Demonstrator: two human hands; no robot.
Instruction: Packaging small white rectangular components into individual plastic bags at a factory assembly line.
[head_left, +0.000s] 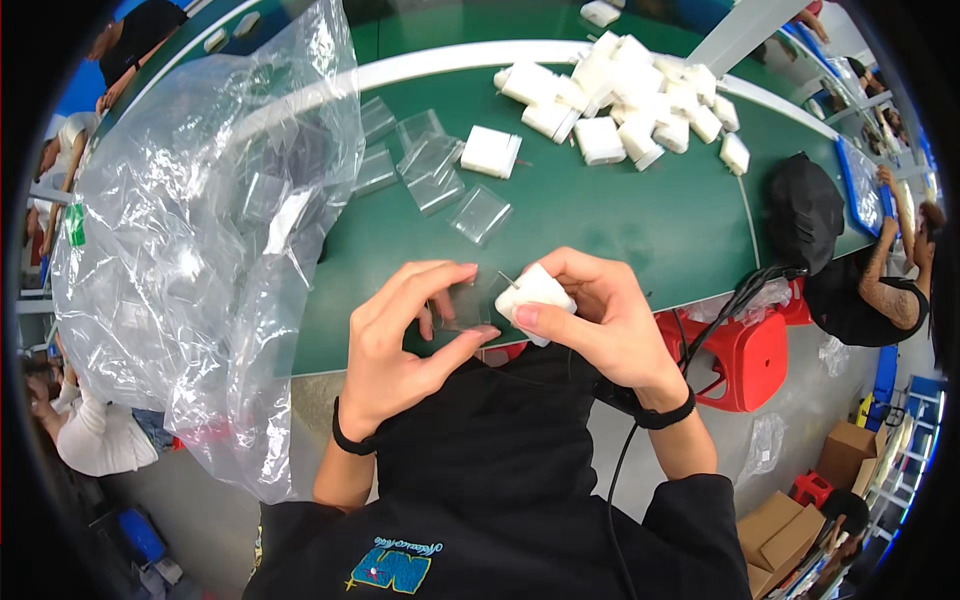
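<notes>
At the table's near edge, the right hand (600,320) is gripping a white block (535,295) just right of the small clear bag (462,305) that the left hand (400,340) is pinching.

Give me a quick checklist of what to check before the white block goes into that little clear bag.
1. White block gripped firmly in the right hand: ok.
2. Small clear bag pinched by the left hand: ok.
3. Bag mouth open wide enough: cannot tell, the film is transparent.
4. Block's thin metal prong pointing toward the bag: ok.
5. Spare clear bags within reach on the green table: ok.
6. More white blocks waiting in the pile: ok.
</notes>
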